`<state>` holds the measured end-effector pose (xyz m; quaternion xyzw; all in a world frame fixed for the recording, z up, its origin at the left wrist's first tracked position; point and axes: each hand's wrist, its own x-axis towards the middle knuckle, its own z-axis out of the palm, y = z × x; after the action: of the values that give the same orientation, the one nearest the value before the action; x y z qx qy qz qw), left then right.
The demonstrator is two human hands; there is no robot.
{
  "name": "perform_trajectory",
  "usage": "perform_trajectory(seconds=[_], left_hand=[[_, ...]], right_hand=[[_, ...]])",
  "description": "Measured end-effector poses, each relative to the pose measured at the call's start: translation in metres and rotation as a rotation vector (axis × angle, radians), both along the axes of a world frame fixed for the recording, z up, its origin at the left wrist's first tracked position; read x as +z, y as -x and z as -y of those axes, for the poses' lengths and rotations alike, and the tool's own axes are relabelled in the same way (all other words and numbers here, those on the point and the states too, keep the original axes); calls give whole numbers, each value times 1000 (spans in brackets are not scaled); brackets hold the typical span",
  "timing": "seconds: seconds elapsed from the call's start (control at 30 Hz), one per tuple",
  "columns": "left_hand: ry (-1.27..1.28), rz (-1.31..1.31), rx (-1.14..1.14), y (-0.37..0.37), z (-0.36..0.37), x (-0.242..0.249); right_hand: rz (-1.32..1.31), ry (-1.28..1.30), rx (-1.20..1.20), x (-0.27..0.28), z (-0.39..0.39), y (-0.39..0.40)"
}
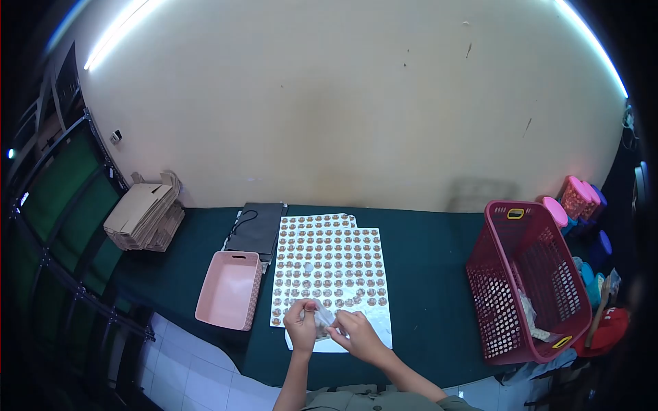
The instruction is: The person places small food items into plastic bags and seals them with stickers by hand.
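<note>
White sheets (pixel 332 274) covered with rows of round brown stickers lie on the dark green cloth. Over their lower edge, my left hand (pixel 300 325) is closed on a small clear plastic bag (pixel 321 318). My right hand (pixel 356 335) is beside it on the right, its fingers pinched at the bag's edge. What is inside the bag is too small to make out. A small pale round piece (pixel 308 266) rests on the sheets above my left hand.
A pink basket (pixel 229 290) and a dark paper bag (pixel 255 229) are left of the sheets, with folded cardboard (pixel 145 214) farther left. A tall maroon basket (pixel 500 308) stands at the right, near colourful containers (pixel 576 198).
</note>
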<state>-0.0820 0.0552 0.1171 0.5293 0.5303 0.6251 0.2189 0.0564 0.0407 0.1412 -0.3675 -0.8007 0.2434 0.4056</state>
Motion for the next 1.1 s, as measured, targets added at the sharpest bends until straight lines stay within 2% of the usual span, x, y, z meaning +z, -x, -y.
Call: perform_trajectory(seconds=[0.13, 0.2, 0.27, 0.33, 0.37, 0.4, 0.47, 0.5, 0.53, 0.6, 0.63, 0.67, 0.73, 0.77, 0.8, 0.87, 0.93, 0.97, 1.0, 1.07, 1.1], left_hand=[[-34, 21, 119, -2, -5, 5], [-138, 37, 185, -4, -7, 8], [-103, 72, 168, -2, -9, 1], [-58, 220, 11, -4, -11, -7], [-29, 253, -37, -2, -15, -27], [50, 335, -74, -5, -12, -25], [-53, 30, -53, -14, -6, -18], [-63, -29, -73, -17, 1, -28], [-116, -247, -46, -24, 12, -15], [-108, -371, -323, -31, 26, -12], [-104, -371, -326, -34, 27, -15], [-75, -236, -367, -36, 25, -20], [-28, 102, -377, -39, 21, -28], [7, 146, -354, -37, 19, -28], [44, 192, -330, -35, 18, -27], [-4, 204, -300, -34, 16, -25], [115, 198, -261, -31, 16, -19], [62, 48, -225, -31, 16, -16], [61, 49, -226, -28, 14, -18], [37, -86, -272, -21, 9, -26], [111, -16, -251, -17, 7, -30]], right_hand=[[-16, 67, 17, 2, 5, 3], [-32, 96, 27, -1, 6, 2], [-38, 118, 78, -5, 7, 0], [-31, 144, 96, -7, 5, -8], [-124, 234, 76, -13, 2, -12], [-217, 326, 56, -18, 0, -17], [-304, 353, -66, -28, -4, -26], [-330, 382, -111, -29, -5, -30], [-356, 410, -158, -28, -6, -31], [-349, 440, -133, -29, -6, -32], [-342, 469, -106, -29, -6, -33], [-343, 473, -109, -30, -5, -31], [-440, 280, -50, -33, -4, -26], [-331, 277, 29, -36, -6, -31], [-332, 276, 28, -33, -6, -29], [-217, 127, -155, -21, 0, -22], [-136, -42, -395, -4, 2, -20], [10, -101, -356, 1, -2, -24], [157, -159, -315, 4, -5, -29], [100, 145, -57, -6, -19, -29], [110, 164, -15, -6, -25, -26]])
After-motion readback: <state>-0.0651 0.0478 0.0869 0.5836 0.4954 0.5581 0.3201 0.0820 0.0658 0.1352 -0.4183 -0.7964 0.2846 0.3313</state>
